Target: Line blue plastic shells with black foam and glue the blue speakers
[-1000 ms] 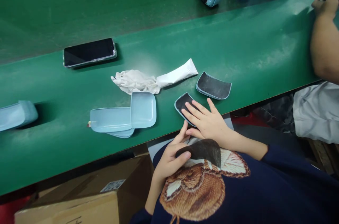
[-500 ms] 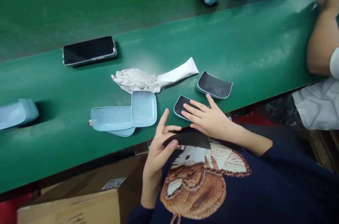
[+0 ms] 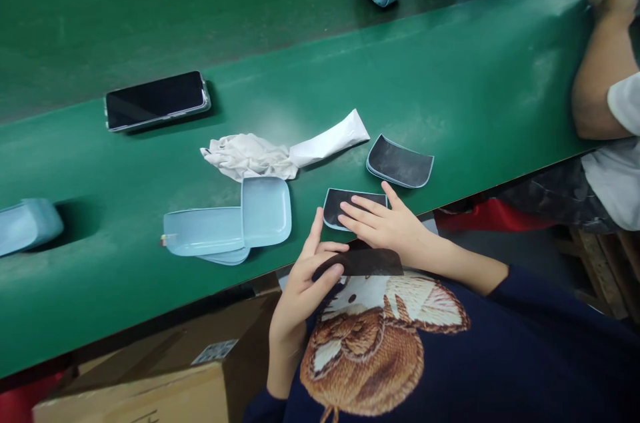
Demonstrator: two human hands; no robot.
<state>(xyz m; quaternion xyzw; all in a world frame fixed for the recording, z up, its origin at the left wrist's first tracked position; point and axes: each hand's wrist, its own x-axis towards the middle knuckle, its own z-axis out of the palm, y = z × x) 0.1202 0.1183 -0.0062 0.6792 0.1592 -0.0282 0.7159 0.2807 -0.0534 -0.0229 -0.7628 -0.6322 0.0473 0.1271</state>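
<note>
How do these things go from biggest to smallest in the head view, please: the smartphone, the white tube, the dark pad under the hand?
1. The smartphone looks largest.
2. The white tube and the dark pad look alike in size; the hand covers part of the pad, so I cannot rank them.

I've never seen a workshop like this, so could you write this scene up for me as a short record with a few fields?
Left hand: grips a curved black sheet
Right hand: lies flat on a black pad with a pale blue rim
Beside the hands: a second black pad, pale blue plastic shells, a white cloth, a white tube, a smartphone
Work surface: green bench
Co-worker: a hand at the far right
</note>
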